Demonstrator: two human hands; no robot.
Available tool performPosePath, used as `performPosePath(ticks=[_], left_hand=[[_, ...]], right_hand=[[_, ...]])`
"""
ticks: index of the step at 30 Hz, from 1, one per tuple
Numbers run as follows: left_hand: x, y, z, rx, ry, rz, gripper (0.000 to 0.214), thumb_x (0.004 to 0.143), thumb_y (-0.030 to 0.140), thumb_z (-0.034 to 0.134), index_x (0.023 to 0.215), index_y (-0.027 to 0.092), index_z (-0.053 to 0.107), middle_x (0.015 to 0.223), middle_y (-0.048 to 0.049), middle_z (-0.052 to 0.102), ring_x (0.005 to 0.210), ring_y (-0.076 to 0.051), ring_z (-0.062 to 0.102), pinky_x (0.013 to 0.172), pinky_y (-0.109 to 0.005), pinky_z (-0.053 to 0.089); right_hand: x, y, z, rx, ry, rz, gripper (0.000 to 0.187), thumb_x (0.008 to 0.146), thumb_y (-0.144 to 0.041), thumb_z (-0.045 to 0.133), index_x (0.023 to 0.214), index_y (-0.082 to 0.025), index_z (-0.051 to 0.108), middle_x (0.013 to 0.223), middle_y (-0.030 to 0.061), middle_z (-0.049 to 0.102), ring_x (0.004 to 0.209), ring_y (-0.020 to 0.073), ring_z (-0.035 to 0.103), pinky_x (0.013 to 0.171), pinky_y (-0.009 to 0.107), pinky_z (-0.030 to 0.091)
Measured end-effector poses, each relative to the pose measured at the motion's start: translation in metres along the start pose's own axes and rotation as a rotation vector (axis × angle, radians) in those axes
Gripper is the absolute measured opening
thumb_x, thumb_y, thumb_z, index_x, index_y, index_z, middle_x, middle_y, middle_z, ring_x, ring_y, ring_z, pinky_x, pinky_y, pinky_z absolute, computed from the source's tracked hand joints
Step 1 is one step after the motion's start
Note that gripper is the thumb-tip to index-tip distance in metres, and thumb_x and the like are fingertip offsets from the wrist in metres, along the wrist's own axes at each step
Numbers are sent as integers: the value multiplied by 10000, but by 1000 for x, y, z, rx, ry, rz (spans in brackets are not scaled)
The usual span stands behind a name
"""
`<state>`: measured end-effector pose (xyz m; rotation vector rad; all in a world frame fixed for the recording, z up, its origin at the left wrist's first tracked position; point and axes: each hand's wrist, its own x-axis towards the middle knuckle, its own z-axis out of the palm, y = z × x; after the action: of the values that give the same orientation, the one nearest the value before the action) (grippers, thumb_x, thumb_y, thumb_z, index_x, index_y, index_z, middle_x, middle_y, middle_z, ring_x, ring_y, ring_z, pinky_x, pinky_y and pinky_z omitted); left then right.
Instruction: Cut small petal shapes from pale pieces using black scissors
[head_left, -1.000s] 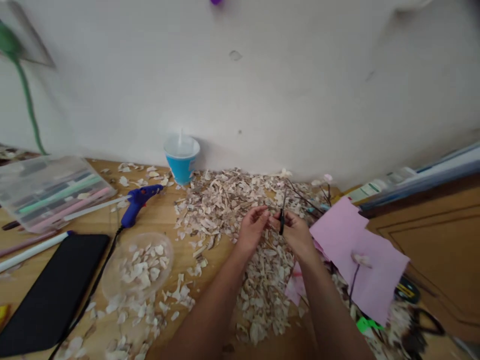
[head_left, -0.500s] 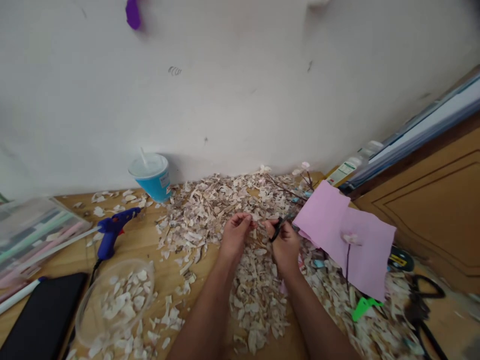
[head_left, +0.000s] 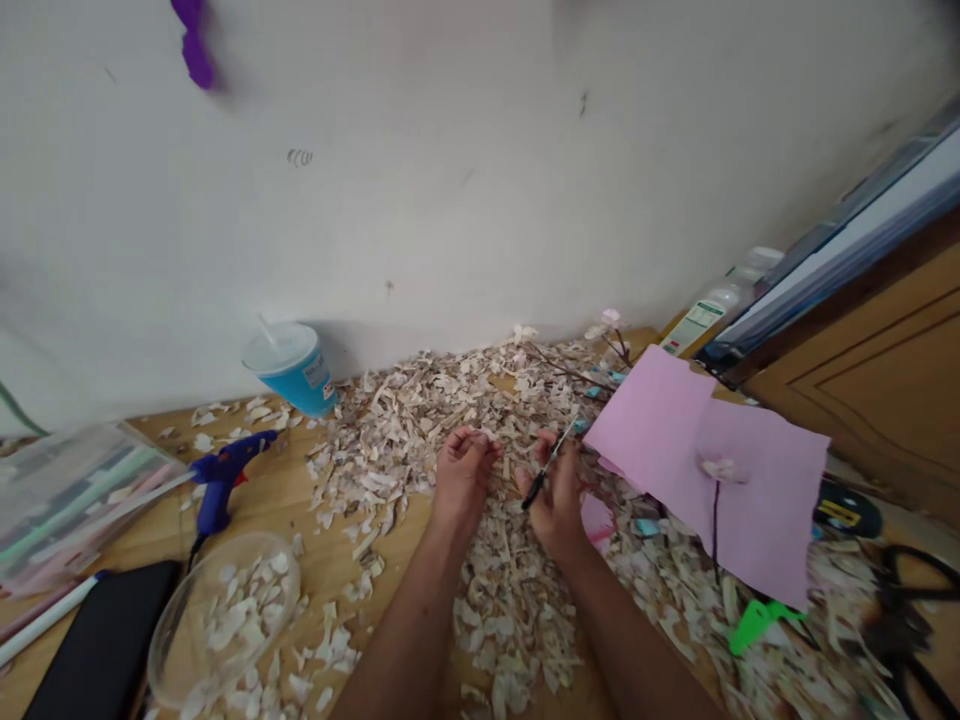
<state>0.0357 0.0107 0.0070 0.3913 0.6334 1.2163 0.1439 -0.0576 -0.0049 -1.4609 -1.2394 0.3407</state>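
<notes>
My left hand [head_left: 459, 480] is closed in a pinch over the scrap-covered table. Between its fingertips is a small pale petal-like piece [head_left: 489, 436], partly hidden. To its right, my right hand [head_left: 559, 505] holds a pair of small scissors [head_left: 553, 464] with black handles. Their blades point up and away, toward the pink sheets. The thumb and forefinger of that hand are apart, and the scissors lie across the fingers. A thick spread of pale flakes [head_left: 405, 420] lies under and around both hands.
On the left are a blue glue gun [head_left: 217, 490], a clear bowl [head_left: 161, 640] of flakes, a black phone [head_left: 105, 640] and a blue cup [head_left: 300, 385]. Pink sheets [head_left: 652, 410], a stemmed flower [head_left: 718, 470], a green clip [head_left: 754, 628] and large black shears [head_left: 896, 630] lie right.
The scissors have turned in my right hand, which has drawn slightly away from my left hand. My left hand keeps its pinch. The whole view has shifted a little.
</notes>
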Motion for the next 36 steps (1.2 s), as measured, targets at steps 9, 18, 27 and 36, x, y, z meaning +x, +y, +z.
performPosePath(ticks=[9, 18, 27, 36], left_hand=[[1, 5, -1, -27, 11, 0, 343, 593, 245, 882, 838, 140, 668, 757, 23, 629, 652, -72, 598, 710, -226, 525], [2, 10, -2, -44, -18, 43, 271, 649, 275, 842, 752, 164, 618, 747, 21, 627, 688, -82, 589, 715, -215, 482], [4, 5, -7, 59, -7, 66, 329, 576, 288, 886, 829, 182, 703, 815, 22, 676, 705, -71, 611, 722, -207, 493], [4, 4, -9, 26, 7, 17, 378, 564, 284, 892, 882, 178, 718, 834, -11, 714, 703, -115, 643, 624, -221, 496]], right_hand=[[5, 8, 4, -247, -96, -108, 354, 865, -384, 603, 1155, -210, 496, 959, 57, 559, 888, 210, 544, 840, 385, 478], [4, 9, 4, -462, -263, -170, 255, 846, -322, 552, 1054, -180, 515, 933, 86, 573, 898, 241, 525, 809, 385, 444], [4, 12, 6, -468, -259, -107, 123, 832, -284, 539, 923, -201, 537, 837, 47, 604, 800, 208, 552, 770, 341, 426], [4, 9, 6, -461, -284, -46, 67, 824, -282, 537, 832, -216, 535, 771, 24, 603, 744, 194, 553, 710, 312, 411]])
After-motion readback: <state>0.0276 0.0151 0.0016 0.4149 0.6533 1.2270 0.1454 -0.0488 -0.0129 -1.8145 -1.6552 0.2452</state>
